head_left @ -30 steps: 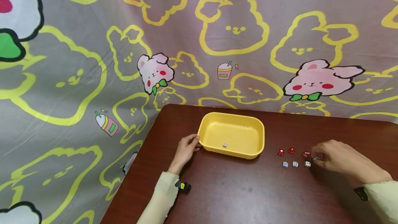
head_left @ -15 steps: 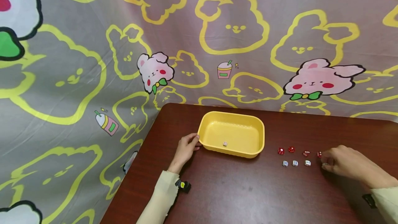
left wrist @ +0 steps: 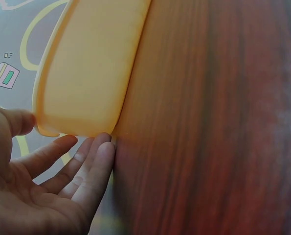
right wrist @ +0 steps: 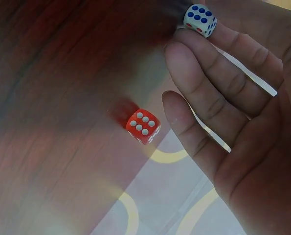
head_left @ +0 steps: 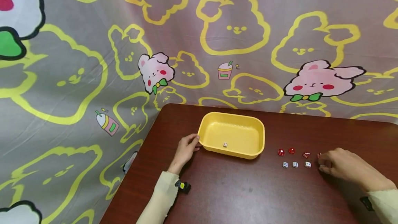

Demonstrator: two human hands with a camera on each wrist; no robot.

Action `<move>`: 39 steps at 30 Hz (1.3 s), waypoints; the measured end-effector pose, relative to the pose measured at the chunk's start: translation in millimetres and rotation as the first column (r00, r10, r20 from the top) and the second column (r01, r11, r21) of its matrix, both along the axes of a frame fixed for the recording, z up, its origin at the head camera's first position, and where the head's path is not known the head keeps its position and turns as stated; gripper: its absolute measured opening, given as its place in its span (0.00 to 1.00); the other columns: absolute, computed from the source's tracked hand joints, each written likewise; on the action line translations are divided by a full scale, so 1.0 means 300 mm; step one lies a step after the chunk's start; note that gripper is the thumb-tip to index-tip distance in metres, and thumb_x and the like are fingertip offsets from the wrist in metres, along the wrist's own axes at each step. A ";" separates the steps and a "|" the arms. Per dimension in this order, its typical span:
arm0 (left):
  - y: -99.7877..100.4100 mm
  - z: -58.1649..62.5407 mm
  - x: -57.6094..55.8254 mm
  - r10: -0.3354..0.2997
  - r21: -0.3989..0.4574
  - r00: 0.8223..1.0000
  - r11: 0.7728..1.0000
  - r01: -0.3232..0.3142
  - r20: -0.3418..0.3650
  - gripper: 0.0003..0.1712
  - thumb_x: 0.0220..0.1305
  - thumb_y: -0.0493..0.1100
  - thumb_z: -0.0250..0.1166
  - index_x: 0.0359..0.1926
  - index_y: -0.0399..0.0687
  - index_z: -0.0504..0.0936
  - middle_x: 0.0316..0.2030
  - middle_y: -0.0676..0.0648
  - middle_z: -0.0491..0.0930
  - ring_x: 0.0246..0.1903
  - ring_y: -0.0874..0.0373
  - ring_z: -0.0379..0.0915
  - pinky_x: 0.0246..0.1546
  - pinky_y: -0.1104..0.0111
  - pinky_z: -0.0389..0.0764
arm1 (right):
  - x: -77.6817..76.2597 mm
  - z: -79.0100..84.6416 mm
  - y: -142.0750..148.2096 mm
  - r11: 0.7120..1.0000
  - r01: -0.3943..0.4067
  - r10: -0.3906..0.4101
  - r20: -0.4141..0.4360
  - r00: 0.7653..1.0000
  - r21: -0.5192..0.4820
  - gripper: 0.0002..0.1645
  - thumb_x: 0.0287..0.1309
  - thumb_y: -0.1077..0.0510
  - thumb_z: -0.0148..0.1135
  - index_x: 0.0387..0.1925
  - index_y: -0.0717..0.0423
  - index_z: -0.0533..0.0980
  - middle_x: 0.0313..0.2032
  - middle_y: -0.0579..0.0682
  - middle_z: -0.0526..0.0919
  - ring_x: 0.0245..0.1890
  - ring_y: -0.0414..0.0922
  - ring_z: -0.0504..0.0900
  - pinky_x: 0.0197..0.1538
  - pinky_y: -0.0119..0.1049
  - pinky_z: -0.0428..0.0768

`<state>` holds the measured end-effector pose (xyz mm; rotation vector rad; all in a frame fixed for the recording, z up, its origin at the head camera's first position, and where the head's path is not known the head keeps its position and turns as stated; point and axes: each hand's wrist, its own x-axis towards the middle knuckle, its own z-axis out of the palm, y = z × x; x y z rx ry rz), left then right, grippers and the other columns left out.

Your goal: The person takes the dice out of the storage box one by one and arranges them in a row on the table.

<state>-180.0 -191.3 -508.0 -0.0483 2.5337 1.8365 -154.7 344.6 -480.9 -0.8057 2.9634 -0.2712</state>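
Observation:
My left hand (head_left: 186, 148) holds the left end of a yellow plastic basin (head_left: 231, 152), thumb at its rim (left wrist: 36, 105) and fingers against the outer wall. Inside the basin lies one white die (head_left: 225, 145). At the right, my right hand (head_left: 345, 164) is low over the table, pinching a white die with blue pips (right wrist: 200, 20) at its fingertips; the thumb is mostly hidden. Beside those fingers sits a red die (right wrist: 143, 126), partly covered in the head view. Left of the hand stand other red dice (head_left: 281, 152) in a back row and white dice (head_left: 295, 164) in front.
The dark wooden table (head_left: 236, 193) carries everything. A grey curtain (head_left: 186, 34) printed with yellow outlines and rabbits closes off the back and left sides. The table's left edge runs beneath the left forearm.
My right hand has moved slightly right and down, then a little back left, uncovering one red die and now partly covering the rightmost one. The left hand and basin have stayed put.

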 end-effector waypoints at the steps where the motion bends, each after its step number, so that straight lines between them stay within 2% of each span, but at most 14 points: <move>1: 0.000 0.001 0.000 0.001 0.000 1.000 1.000 -0.001 0.001 0.21 0.80 0.45 0.57 0.62 0.35 0.81 0.54 0.33 0.85 0.47 0.45 0.88 0.46 0.63 0.92 | 0.000 -0.001 0.000 1.000 0.000 0.000 -0.003 1.000 0.000 0.20 0.49 0.58 0.77 0.20 0.33 0.73 0.21 0.28 0.73 0.22 0.26 0.66 0.23 0.29 0.65; 7: -0.002 0.003 0.003 0.002 -0.001 1.000 1.000 -0.002 0.002 0.21 0.80 0.45 0.57 0.62 0.34 0.81 0.53 0.33 0.85 0.46 0.46 0.88 0.45 0.64 0.92 | 0.005 -0.007 0.001 1.000 -0.008 0.007 -0.034 0.999 -0.008 0.22 0.49 0.58 0.77 0.19 0.33 0.72 0.20 0.27 0.71 0.22 0.25 0.66 0.22 0.29 0.64; 12: -0.001 0.002 -0.001 0.007 0.006 1.000 1.000 -0.007 0.003 0.21 0.80 0.44 0.57 0.62 0.34 0.81 0.53 0.33 0.85 0.46 0.46 0.88 0.44 0.65 0.92 | 0.008 -0.005 0.000 1.000 0.000 0.000 -0.024 1.000 0.002 0.20 0.50 0.56 0.78 0.20 0.34 0.73 0.20 0.28 0.72 0.21 0.25 0.67 0.22 0.30 0.64; 21: -0.001 0.003 -0.006 -0.005 0.003 1.000 1.000 0.005 -0.004 0.21 0.80 0.44 0.57 0.63 0.35 0.81 0.54 0.33 0.85 0.46 0.47 0.88 0.46 0.63 0.92 | 0.007 0.016 -0.008 1.000 0.024 -0.024 -0.023 0.999 0.008 0.13 0.49 0.54 0.79 0.26 0.37 0.79 0.22 0.29 0.77 0.22 0.26 0.70 0.23 0.33 0.69; 27: -0.001 0.001 -0.009 -0.001 0.005 1.000 1.000 0.001 0.000 0.21 0.80 0.44 0.57 0.63 0.35 0.81 0.53 0.33 0.85 0.45 0.48 0.88 0.45 0.64 0.92 | 0.009 0.024 -0.008 0.999 0.034 -0.034 -0.038 0.999 0.021 0.13 0.49 0.52 0.79 0.25 0.37 0.79 0.23 0.31 0.79 0.22 0.28 0.69 0.24 0.35 0.69; 31: 0.000 0.002 -0.007 -0.001 0.005 1.000 1.000 0.001 0.001 0.21 0.80 0.44 0.57 0.63 0.35 0.81 0.53 0.33 0.85 0.45 0.48 0.88 0.45 0.65 0.92 | 0.009 0.034 -0.007 0.998 0.048 -0.047 -0.049 0.998 0.032 0.12 0.48 0.52 0.80 0.26 0.38 0.80 0.24 0.33 0.81 0.23 0.31 0.74 0.24 0.37 0.73; 34: -0.002 0.000 -0.004 -0.002 0.009 1.000 1.000 0.002 0.003 0.21 0.80 0.44 0.57 0.63 0.35 0.81 0.54 0.33 0.85 0.45 0.48 0.88 0.45 0.65 0.92 | 0.011 0.039 -0.010 0.998 0.055 -0.053 -0.062 0.997 0.037 0.11 0.46 0.51 0.81 0.29 0.42 0.83 0.27 0.36 0.85 0.25 0.35 0.79 0.26 0.40 0.77; 39: -0.004 -0.005 -0.002 -0.004 0.009 1.000 1.000 0.004 0.002 0.21 0.80 0.44 0.57 0.63 0.36 0.81 0.54 0.34 0.85 0.45 0.50 0.88 0.45 0.65 0.92 | 0.013 0.048 -0.019 0.999 0.038 -0.034 -0.102 0.994 0.038 0.13 0.44 0.52 0.82 0.28 0.40 0.81 0.27 0.34 0.84 0.26 0.35 0.79 0.26 0.41 0.79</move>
